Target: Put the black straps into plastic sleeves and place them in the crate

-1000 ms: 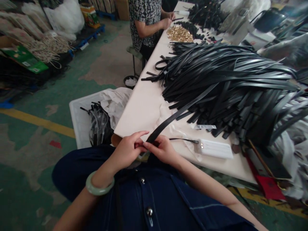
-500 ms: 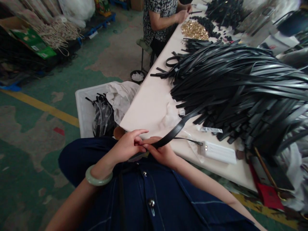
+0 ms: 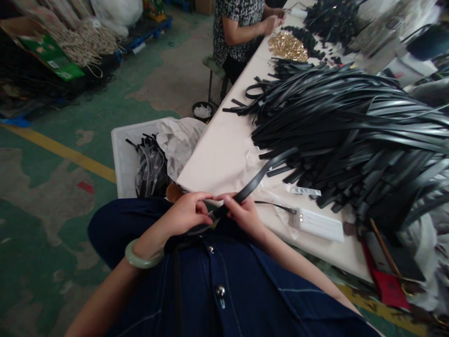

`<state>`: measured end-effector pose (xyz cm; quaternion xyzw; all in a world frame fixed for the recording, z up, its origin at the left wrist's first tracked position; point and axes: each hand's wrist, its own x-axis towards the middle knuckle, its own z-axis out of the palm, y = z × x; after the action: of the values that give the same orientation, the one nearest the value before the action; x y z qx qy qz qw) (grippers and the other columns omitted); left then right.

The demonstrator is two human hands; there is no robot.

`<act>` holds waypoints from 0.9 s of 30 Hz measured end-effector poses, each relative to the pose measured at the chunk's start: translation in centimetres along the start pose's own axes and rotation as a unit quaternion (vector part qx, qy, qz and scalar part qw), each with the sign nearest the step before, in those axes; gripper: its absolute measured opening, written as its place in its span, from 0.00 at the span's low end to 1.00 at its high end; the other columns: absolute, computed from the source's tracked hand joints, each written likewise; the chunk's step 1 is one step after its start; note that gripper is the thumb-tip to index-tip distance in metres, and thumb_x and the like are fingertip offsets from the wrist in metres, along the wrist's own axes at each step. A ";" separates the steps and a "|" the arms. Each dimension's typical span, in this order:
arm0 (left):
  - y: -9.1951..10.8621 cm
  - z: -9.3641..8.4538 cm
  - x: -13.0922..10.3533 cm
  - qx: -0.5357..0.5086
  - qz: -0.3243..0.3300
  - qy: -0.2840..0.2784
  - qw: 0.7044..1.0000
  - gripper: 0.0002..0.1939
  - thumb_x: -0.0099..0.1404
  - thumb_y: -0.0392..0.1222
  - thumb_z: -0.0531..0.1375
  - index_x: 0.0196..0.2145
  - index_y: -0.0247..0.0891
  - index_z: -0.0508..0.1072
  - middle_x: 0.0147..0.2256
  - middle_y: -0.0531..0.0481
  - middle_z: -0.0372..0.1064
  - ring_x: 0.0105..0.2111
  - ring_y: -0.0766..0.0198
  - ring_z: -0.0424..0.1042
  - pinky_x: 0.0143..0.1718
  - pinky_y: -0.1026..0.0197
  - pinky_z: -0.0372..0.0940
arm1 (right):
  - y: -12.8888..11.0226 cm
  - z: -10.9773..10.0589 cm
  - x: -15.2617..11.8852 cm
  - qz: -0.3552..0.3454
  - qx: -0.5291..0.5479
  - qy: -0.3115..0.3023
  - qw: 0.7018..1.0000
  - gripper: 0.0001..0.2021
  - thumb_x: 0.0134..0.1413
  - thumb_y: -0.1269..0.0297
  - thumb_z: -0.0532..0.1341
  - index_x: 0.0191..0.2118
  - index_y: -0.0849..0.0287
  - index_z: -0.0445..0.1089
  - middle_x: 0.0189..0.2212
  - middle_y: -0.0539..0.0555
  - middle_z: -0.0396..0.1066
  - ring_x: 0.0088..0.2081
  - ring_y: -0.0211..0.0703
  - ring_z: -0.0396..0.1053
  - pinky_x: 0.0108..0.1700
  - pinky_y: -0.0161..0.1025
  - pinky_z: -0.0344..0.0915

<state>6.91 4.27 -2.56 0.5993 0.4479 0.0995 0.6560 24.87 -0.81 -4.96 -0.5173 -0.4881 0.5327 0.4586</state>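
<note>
A long black strap (image 3: 257, 179) runs from my hands up toward the big heap of black straps (image 3: 336, 117) on the table. My left hand (image 3: 191, 211), below a pale green bangle (image 3: 143, 255), pinches the strap's near end between thumb and fingers. My right hand (image 3: 242, 213) grips the same strap a little farther along, thumb on top. Both hands are above my lap, close to the table's front edge. A white power bank (image 3: 320, 224) with a black cable lies on the table to the right of my right hand.
A white bin (image 3: 121, 164) with wrapped straps and white cloth stands left of the white table (image 3: 210, 157). At the far end a person (image 3: 238, 28) sits working by a pile of gold metal pieces (image 3: 288, 46). A red item (image 3: 387, 285) lies at the right edge.
My right hand has slid along the strap, away from my left hand, so more of the near end shows between them. The view has shifted slightly.
</note>
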 end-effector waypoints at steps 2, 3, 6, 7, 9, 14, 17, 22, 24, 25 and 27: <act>0.1 -0.2 -0.1 0.011 0.002 0.012 1.000 0.31 0.47 0.33 0.66 0.51 0.34 0.70 0.22 0.57 0.70 0.23 0.66 0.68 0.26 0.66 0.60 | 0.0 -0.2 0.1 0.020 -0.003 0.054 0.998 0.17 0.59 0.51 0.56 0.37 0.59 0.77 0.17 0.49 0.67 0.18 0.34 0.61 0.21 0.31 0.59; 0.2 -0.2 -0.1 0.011 0.004 0.019 1.000 0.30 0.47 0.32 0.66 0.51 0.34 0.70 0.21 0.57 0.70 0.23 0.66 0.68 0.26 0.66 0.60 | 0.1 -0.2 0.1 0.006 -0.012 0.050 0.999 0.17 0.59 0.52 0.56 0.36 0.59 0.77 0.18 0.49 0.68 0.18 0.34 0.62 0.21 0.32 0.59; 0.4 -0.2 -0.1 0.000 0.008 0.029 1.000 0.29 0.47 0.32 0.65 0.50 0.33 0.71 0.21 0.57 0.70 0.24 0.66 0.69 0.27 0.66 0.60 | 0.0 0.0 0.1 -0.063 -0.038 -0.043 0.996 0.13 0.57 0.55 0.60 0.38 0.57 0.77 0.31 0.54 0.75 0.30 0.40 0.71 0.33 0.36 0.67; 0.5 -0.2 -0.1 -0.003 0.007 0.028 1.000 0.29 0.47 0.32 0.65 0.50 0.33 0.71 0.21 0.57 0.70 0.23 0.66 0.68 0.27 0.66 0.60 | 0.0 0.0 0.2 -0.068 -0.034 -0.052 0.996 0.13 0.57 0.55 0.60 0.39 0.56 0.77 0.32 0.54 0.76 0.32 0.41 0.72 0.35 0.37 0.67; 0.5 -0.3 0.0 -0.005 0.007 0.026 1.000 0.29 0.48 0.34 0.66 0.50 0.33 0.70 0.21 0.57 0.70 0.23 0.66 0.68 0.26 0.66 0.59 | -0.1 -0.2 0.2 -0.043 -0.016 -0.005 0.999 0.14 0.59 0.54 0.58 0.41 0.56 0.77 0.26 0.53 0.74 0.28 0.40 0.70 0.32 0.36 0.67; 0.5 -0.2 0.1 -0.018 0.018 0.029 0.999 0.29 0.47 0.34 0.66 0.50 0.34 0.70 0.23 0.57 0.70 0.24 0.66 0.69 0.27 0.66 0.60 | -0.6 -0.4 0.3 -0.057 -0.011 0.004 0.998 0.13 0.58 0.56 0.59 0.39 0.57 0.78 0.23 0.51 0.71 0.27 0.38 0.68 0.34 0.35 0.66; 0.5 0.1 0.2 -0.016 0.013 0.019 1.000 0.28 0.47 0.33 0.65 0.49 0.34 0.70 0.22 0.57 0.70 0.24 0.65 0.69 0.27 0.65 0.61 | -0.8 -0.7 0.5 -0.050 0.033 -0.046 0.997 0.13 0.55 0.55 0.62 0.38 0.58 0.78 0.27 0.53 0.73 0.28 0.39 0.68 0.34 0.36 0.65; 0.8 0.3 0.2 0.020 0.008 0.036 0.999 0.29 0.47 0.34 0.66 0.50 0.33 0.70 0.21 0.57 0.69 0.23 0.66 0.68 0.26 0.66 0.58 | -0.2 -1.2 0.7 -0.003 0.117 0.098 0.988 0.14 0.54 0.55 0.62 0.37 0.60 0.78 0.16 0.46 0.61 0.18 0.30 0.53 0.22 0.30 0.52; 1.0 0.3 0.3 0.018 0.010 0.046 0.999 0.30 0.47 0.33 0.66 0.50 0.32 0.70 0.20 0.58 0.68 0.22 0.66 0.67 0.26 0.66 0.58 | -0.1 -1.1 0.6 0.006 0.098 0.029 0.995 0.12 0.51 0.56 0.64 0.35 0.60 0.78 0.20 0.49 0.67 0.22 0.32 0.59 0.25 0.31 0.56; 1.1 0.4 0.3 0.017 0.010 0.048 0.999 0.30 0.47 0.33 0.65 0.50 0.32 0.70 0.20 0.58 0.67 0.23 0.66 0.67 0.26 0.66 0.59 | -0.1 -1.1 0.6 0.016 0.095 -0.007 0.995 0.12 0.51 0.56 0.65 0.35 0.60 0.78 0.22 0.50 0.69 0.24 0.33 0.60 0.26 0.32 0.57; 1.1 0.4 0.2 0.022 0.009 0.043 0.999 0.29 0.46 0.33 0.65 0.49 0.32 0.71 0.20 0.58 0.68 0.23 0.66 0.67 0.27 0.66 0.59 | -0.2 -1.4 0.8 0.036 0.121 -0.014 0.992 0.13 0.51 0.55 0.64 0.36 0.61 0.78 0.19 0.49 0.65 0.22 0.32 0.58 0.24 0.31 0.54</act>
<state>7.72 4.44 -1.79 0.6128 0.4727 0.1213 0.6216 26.23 0.11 -4.82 -0.4677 -0.4073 0.6116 0.4912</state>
